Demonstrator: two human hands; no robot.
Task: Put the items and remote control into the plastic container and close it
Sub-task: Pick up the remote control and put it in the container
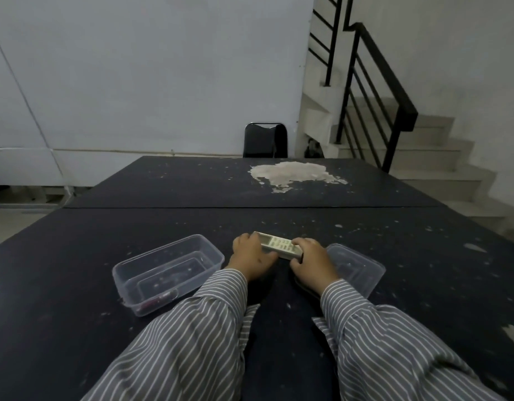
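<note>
A white remote control [280, 245] lies on the dark table between my hands. My left hand [250, 256] grips its far left end and my right hand [312, 260] grips its near right end. To the left stands the clear plastic container [134, 285], open, with a dark red pen-like item [160, 299] along its near wall. The clear lid [357, 270] lies flat on the table to the right, partly hidden behind my right hand. A dark flat object [305, 287] shows under my right wrist; what it is I cannot tell.
The black table [278, 192] is worn, with a large pale patch [293, 172] of peeled surface at the far end. A black chair [265, 140] stands behind the table. A staircase with a black railing [380, 91] rises at the right.
</note>
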